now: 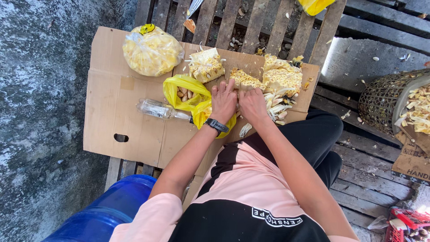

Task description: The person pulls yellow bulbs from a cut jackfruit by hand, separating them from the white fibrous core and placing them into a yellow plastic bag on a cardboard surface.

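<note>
I work both hands side by side on a jackfruit piece [247, 80] that lies on the cardboard [121, 116] in front of my knees. My left hand [223, 102], with a black watch [217, 125] at the wrist, lies flat on the near edge of the piece, fingers spread and pressing down, so the fruit stays put. My right hand [253, 104] is curled over the same edge just beside it; it seems to be pinching or pulling at the flesh, but the fingertips are hidden under the knuckles, so I cannot tell how tightly it closes.

A bigger chunk [282, 78] lies touching the piece on the right, with pale strips [277, 107] piled against my right hand. Another chunk [206, 65] sits farther out, apart. An open yellow bag [186, 92] with seeds [184, 94] in it lies just left of my left hand, close enough to drop things in. A tied clear bag [151, 51] of yellow pulp rests at the far left corner, and a plastic bottle [156, 109] lies on its side beside the yellow bag. A basket [380, 96] of scraps stands well off to the right.
</note>
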